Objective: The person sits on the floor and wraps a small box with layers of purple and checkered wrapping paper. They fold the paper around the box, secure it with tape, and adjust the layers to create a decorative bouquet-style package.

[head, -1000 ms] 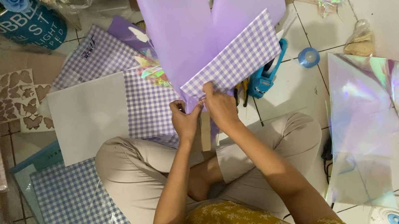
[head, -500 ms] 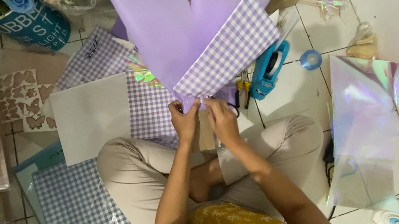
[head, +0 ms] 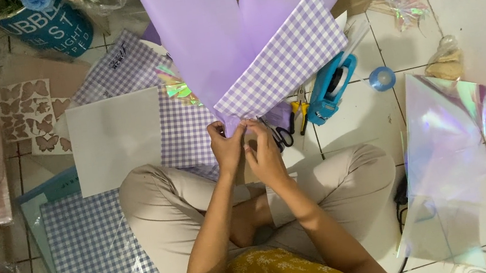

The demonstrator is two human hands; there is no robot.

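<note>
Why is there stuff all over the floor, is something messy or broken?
Nothing looks broken or spilled. Both hands, left hand and right hand, pinch the lilac and checked paper sheets at the bottom corner. Loose checked sheets, shiny iridescent film, scissors and a blue tape dispenser lie scattered on the tiles, overlapping at odd angles.

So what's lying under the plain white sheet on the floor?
Under the plain white sheet, a purple-and-white checked paper sheet pokes out at its right edge and a butterfly cutout card at its left. Whatever lies beneath its middle is covered.

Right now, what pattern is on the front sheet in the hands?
Purple-and-white gingham sheet, backed by plain lilac sheets; head view.
</note>
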